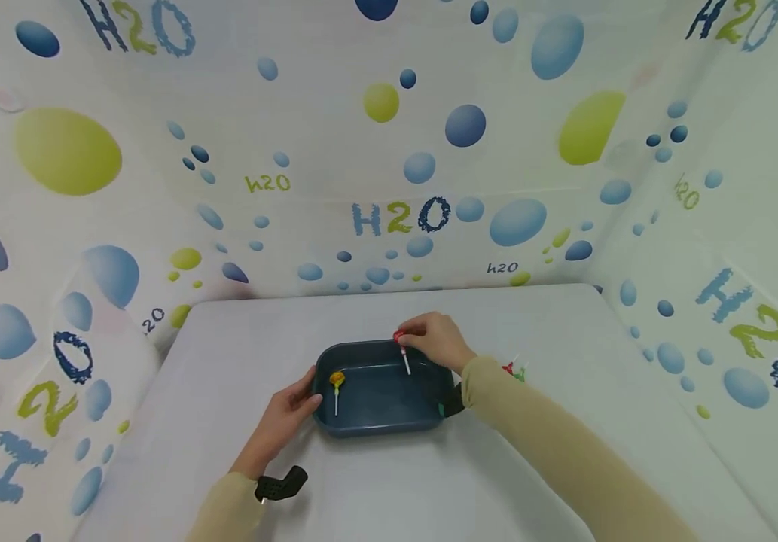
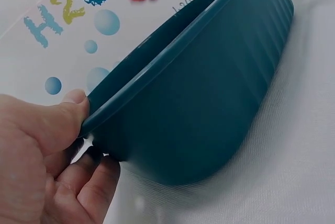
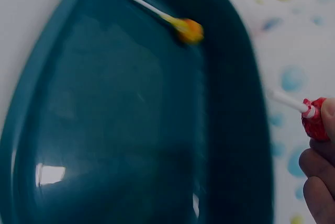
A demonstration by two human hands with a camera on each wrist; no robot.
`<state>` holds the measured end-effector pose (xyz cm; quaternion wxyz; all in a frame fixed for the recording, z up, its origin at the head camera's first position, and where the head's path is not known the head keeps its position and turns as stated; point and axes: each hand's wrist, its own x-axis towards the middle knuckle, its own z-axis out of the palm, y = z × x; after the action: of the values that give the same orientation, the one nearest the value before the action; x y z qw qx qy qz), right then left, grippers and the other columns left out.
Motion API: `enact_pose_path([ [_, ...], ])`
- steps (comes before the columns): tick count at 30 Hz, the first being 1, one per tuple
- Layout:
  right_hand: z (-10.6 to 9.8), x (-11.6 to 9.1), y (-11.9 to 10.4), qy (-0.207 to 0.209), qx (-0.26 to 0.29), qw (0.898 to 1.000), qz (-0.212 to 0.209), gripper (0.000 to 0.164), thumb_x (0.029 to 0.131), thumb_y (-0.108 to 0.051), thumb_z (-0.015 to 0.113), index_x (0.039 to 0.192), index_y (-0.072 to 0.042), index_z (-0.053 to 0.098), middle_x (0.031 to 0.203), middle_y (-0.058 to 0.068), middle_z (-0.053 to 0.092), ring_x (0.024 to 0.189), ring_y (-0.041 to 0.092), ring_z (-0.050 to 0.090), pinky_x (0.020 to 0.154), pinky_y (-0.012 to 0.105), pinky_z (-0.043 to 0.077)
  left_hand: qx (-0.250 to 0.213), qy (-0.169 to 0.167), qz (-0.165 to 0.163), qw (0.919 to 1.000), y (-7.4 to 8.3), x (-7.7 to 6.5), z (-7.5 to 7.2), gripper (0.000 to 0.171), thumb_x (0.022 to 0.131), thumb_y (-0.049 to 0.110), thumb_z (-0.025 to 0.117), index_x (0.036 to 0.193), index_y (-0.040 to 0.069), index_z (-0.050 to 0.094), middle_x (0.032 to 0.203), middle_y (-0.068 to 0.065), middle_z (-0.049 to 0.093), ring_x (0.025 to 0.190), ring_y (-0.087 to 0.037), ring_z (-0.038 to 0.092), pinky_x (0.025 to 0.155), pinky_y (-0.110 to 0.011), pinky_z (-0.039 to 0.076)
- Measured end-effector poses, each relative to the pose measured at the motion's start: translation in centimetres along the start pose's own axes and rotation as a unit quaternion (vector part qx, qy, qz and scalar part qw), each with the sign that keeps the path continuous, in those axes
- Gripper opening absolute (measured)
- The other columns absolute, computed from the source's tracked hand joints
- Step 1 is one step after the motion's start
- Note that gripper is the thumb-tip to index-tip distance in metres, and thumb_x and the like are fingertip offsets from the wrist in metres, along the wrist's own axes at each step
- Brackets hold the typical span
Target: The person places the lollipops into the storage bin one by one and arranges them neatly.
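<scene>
red-wrapped lollipop [image 1: 398, 336] is hanging stick-down above the dark teal tray [image 1: 383, 431], near its far rim, and the right hand [image 1: 439, 342] is pinching it by the candy end, thumb and fingers clamped on the wrapper. left hand [image 1: 283, 418] is gripping the tray's left end, thumb over the rim, fingers against the outside wall.

so what could go wrong, imo: that wrapper is looking kinda slick, so a loose pinch could be letting the candy slip early. it's hanging close to the rim too, so a bad drop could be bouncing off the edge and onto the worktop [image 1: 226, 361]. and if the left hand is tugging too hard, the tray could be tipping and the yellow lollipop [image 1: 337, 379] could be rolling around.

as for contents, that yellow one is the only thing i'm seeing inside, lying toward the left end with its stick pointing to the near side. red and green lollipops [image 1: 520, 372] are lying to the right of the tray, partly hidden behind the right sleeve [image 1: 544, 436], so i'm not managing a count.
</scene>
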<state>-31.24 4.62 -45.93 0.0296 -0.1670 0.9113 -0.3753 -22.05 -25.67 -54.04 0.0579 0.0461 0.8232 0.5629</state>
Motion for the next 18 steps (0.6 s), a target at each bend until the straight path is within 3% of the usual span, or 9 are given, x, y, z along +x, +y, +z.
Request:
enact_pose_path([
  [8,5.9,2.3,-2.4,-0.077,-0.067,0.994,-0.036,0.018,0.093,-0.021,0.076,0.105,-0.009,0.081,0.099,0.002,0.081,0.093,0.017,0.073,0.083,0.034,0.063,-0.009,0.004,-0.009,0.9999,-0.2,0.0,0.1,0.063,0.103,0.009,0.06,0.159,0.003,0.031,0.166,-0.015,0.031,0.15,-0.033,0.039,0.115,-0.039,0.04],
  [18,9.4,3.9,-3.7,-0.141,-0.15,0.978,-0.044,0.012,0.089,-0.019,0.08,0.087,-0.007,0.081,0.078,0.001,0.076,0.065,0.009,0.062,0.065,0.026,0.059,-0.014,0.014,-0.007,0.9998,-0.2,-0.2,0.1,0.062,0.103,0.01,0.06,0.158,0.004,0.034,0.165,-0.013,0.033,0.151,-0.031,0.037,0.116,-0.04,0.039],
])
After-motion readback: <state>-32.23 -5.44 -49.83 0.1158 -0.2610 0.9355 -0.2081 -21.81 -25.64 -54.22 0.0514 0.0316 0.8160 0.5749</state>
